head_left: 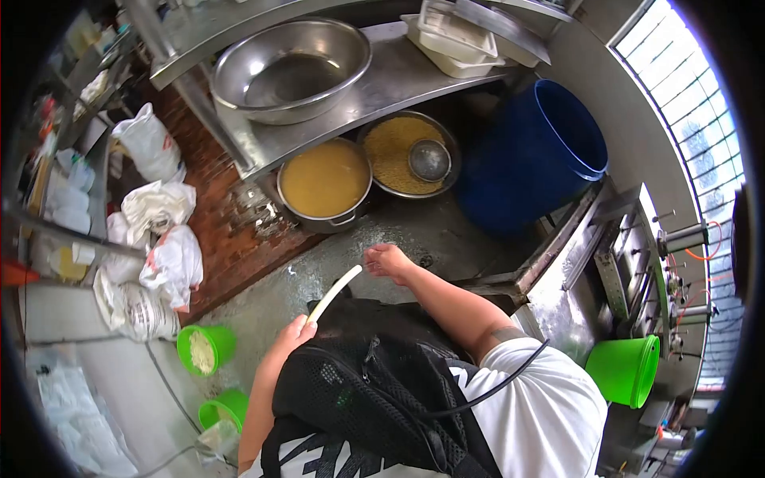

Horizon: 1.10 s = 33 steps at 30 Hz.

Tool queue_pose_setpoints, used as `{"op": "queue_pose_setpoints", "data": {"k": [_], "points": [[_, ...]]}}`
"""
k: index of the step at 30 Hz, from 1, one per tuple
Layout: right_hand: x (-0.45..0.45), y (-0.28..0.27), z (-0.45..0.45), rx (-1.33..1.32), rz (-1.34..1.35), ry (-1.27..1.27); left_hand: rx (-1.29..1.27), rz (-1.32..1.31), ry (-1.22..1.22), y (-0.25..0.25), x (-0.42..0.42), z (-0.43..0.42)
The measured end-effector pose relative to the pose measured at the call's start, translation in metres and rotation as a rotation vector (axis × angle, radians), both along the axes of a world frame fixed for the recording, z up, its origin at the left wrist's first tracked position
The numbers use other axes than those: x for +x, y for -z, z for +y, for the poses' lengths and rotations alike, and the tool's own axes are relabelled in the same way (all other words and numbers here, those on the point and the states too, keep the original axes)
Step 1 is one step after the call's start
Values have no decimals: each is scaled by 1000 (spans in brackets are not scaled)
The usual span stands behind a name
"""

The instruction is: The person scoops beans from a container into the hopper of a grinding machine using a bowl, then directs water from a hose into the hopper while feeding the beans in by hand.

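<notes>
My left hand [300, 330] is wrapped round the lower end of a pale yellow, slightly curved tube [335, 293]. The tube slants up to the right, and its far tip ends just short of my right hand [386, 263]. That hand is held out over the floor with its fingers loosely bent and apart, and no object shows in it. Beyond my hands stands a metal pot [325, 179] of cloudy yellow liquid. Beside it is a metal bowl [390, 155] of yellow grains or beans, with a round metal strainer or scoop [429, 160] lying in it.
A large steel basin [291, 68] and white plastic trays [457, 38] sit on the steel shelf [382, 80]. A blue barrel [510, 159] stands right of the bowls. Green buckets [205, 350] and white sacks [159, 215] are at left; machinery [629, 263] is at right.
</notes>
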State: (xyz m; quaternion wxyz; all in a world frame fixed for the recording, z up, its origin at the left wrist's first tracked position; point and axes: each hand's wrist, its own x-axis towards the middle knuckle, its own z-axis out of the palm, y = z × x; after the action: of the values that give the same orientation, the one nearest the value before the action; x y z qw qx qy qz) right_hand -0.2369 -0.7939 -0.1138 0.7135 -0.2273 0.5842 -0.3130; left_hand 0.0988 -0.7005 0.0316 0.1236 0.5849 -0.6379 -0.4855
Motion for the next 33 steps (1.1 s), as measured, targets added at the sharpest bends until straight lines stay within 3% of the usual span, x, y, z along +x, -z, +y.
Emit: {"op": "queue_pose_setpoints", "data": {"k": [5, 8, 15, 18, 22, 26, 30, 32, 33], "points": [[-32, 2, -50, 121, 25, 112, 124, 156, 307, 36, -16, -100], [-59, 15, -77, 157, -48, 216, 267, 262, 191, 32, -40, -143], [-116, 40, -131, 138, -38, 361, 105, -46, 223, 23, -87, -201], [-150, 77, -160, 198, 47, 376, 177, -157, 143, 61, -107, -211], [-217, 170, -206, 286, 77, 430, 322, -324, 57, 86, -145, -220], [-285, 292, -266, 344, 31, 595, 242, -403, -29, 106, -197, -219], [-345, 436, -314, 42, -31, 878, 372, -444, -77, 147, -230, -211], [-382, 466, -354, 386, -15, 942, 291, -456, -66, 183, -223, -187], [-397, 498, -361, 325, -90, 987, 239, -443, -101, 201, -219, -174]]}}
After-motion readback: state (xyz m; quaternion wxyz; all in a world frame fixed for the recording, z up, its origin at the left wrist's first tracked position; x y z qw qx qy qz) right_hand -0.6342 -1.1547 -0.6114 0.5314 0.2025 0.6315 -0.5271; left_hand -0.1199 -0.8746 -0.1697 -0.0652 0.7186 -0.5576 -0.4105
